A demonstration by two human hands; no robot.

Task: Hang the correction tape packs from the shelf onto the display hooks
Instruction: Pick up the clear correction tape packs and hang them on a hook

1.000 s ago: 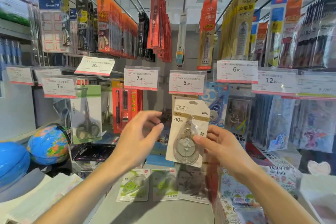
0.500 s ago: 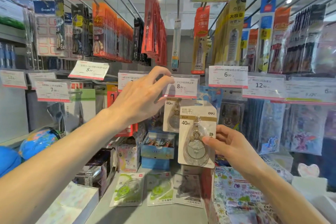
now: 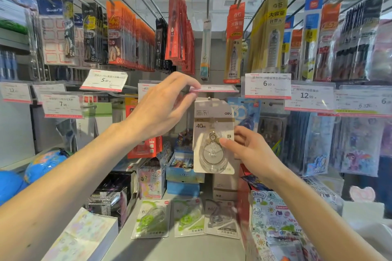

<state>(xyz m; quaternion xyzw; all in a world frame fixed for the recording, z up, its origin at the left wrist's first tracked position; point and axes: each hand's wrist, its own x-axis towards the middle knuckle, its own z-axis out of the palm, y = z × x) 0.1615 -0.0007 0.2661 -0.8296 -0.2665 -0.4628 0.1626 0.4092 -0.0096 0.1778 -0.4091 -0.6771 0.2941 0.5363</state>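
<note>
My left hand has the price tag pinched by its left edge between thumb and fingertips and tipped up flat, clearing the hook end just below it at about 6 o'clock. My right hand is half closed on the correction tape pack, thumb on the clear blister, fingers behind the card's right edge. The pack hangs upright directly under the tag, its hang hole at 12 o'clock on the card, right by the hook tip; I cannot tell whether the hole is already threaded. The risk I see is letting go too soon: if the hole has only caught the tip, the pack drops onto the shelf, where three more packs lie at 6 o'clock. Releasing the tag early could knock the card askew. Pushing off-axis might tear the hole.
</note>
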